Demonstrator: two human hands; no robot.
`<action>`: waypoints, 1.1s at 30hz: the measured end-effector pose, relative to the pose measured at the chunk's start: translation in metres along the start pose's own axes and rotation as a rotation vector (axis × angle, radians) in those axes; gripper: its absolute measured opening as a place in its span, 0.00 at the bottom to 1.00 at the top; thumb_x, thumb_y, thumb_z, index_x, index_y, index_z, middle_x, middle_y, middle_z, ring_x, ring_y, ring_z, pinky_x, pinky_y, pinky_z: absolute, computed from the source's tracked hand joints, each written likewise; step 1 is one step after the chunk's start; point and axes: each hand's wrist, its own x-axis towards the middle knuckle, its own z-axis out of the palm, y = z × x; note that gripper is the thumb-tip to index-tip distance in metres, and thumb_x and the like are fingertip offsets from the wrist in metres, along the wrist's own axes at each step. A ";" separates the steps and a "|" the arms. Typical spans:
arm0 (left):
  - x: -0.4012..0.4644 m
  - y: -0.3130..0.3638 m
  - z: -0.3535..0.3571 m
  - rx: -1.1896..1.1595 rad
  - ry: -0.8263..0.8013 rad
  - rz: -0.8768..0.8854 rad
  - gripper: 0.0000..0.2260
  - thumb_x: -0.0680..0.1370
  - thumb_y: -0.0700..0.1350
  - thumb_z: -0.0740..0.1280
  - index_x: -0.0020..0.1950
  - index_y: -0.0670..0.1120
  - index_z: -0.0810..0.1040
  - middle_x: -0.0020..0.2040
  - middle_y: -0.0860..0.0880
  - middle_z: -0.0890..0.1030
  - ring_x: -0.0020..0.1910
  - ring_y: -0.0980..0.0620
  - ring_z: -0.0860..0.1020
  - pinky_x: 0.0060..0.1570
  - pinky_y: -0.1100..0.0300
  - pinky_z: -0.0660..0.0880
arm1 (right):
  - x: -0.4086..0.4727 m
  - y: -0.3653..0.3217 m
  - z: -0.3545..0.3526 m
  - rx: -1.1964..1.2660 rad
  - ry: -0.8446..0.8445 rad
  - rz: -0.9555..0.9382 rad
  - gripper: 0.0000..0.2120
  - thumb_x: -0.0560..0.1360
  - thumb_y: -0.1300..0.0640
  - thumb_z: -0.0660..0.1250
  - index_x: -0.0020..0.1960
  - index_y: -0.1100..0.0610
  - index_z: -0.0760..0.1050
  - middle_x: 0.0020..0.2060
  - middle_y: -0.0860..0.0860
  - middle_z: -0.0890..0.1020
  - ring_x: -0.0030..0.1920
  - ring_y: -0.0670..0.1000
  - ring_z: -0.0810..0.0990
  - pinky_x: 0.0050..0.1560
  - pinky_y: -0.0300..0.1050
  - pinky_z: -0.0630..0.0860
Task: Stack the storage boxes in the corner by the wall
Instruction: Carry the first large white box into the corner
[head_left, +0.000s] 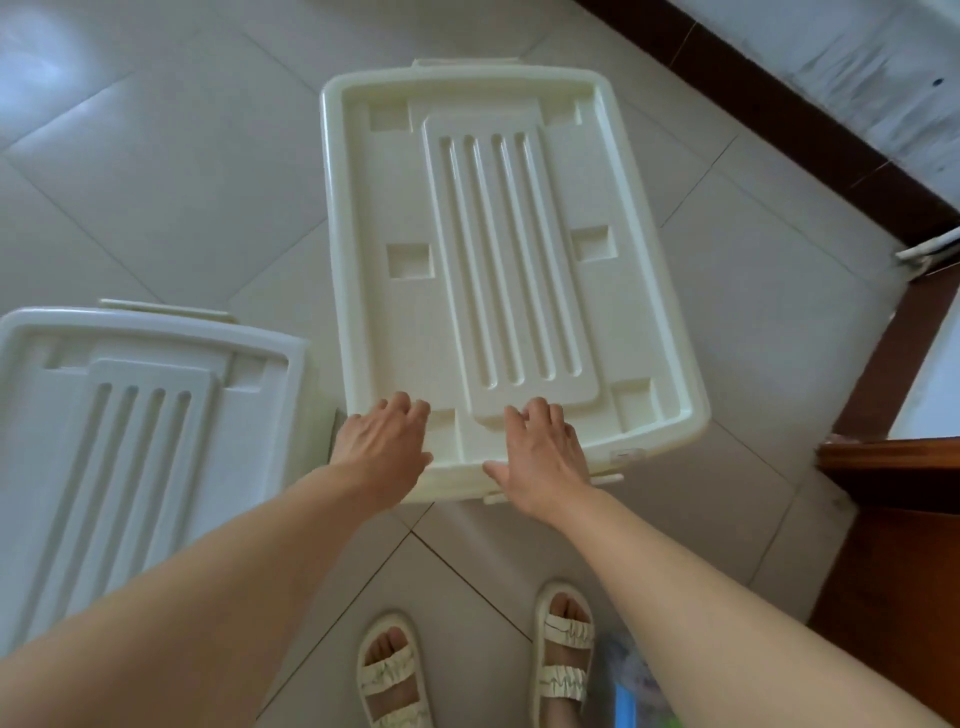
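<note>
A cream storage box (498, 249) with a ribbed lid stands on the tiled floor in front of me, its far end toward the wall. My left hand (384, 447) lies flat on the lid's near left corner. My right hand (540, 457) lies flat on the near edge of the lid, fingers straight and pointing forward, thumb over the rim. A second box (124, 431) of the same kind, whiter in tone, stands at the left, apart from the first.
A dark brown skirting (779, 119) runs along the white wall at the upper right. A brown wooden door frame (893, 467) stands at the right. My sandalled feet (467, 670) are on the grey tiles below the box.
</note>
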 end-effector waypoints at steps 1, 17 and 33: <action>0.000 -0.002 -0.013 -0.039 0.028 -0.030 0.21 0.78 0.52 0.63 0.67 0.46 0.66 0.63 0.47 0.71 0.60 0.47 0.72 0.56 0.53 0.71 | 0.000 0.001 -0.012 0.001 0.017 0.011 0.26 0.75 0.45 0.64 0.67 0.58 0.62 0.63 0.56 0.65 0.62 0.56 0.63 0.64 0.48 0.63; 0.095 0.008 -0.114 -0.234 0.130 -0.377 0.23 0.79 0.53 0.60 0.70 0.45 0.62 0.70 0.44 0.67 0.68 0.44 0.67 0.63 0.49 0.66 | 0.111 0.075 -0.135 0.083 0.115 0.193 0.20 0.78 0.54 0.61 0.66 0.59 0.62 0.65 0.57 0.64 0.62 0.55 0.64 0.61 0.44 0.67; 0.182 -0.040 -0.098 -0.363 0.049 -0.773 0.36 0.79 0.51 0.60 0.76 0.39 0.41 0.75 0.36 0.56 0.71 0.36 0.62 0.69 0.44 0.61 | 0.235 0.155 -0.123 0.130 0.118 0.526 0.43 0.75 0.49 0.64 0.75 0.63 0.39 0.70 0.60 0.57 0.65 0.60 0.64 0.63 0.50 0.66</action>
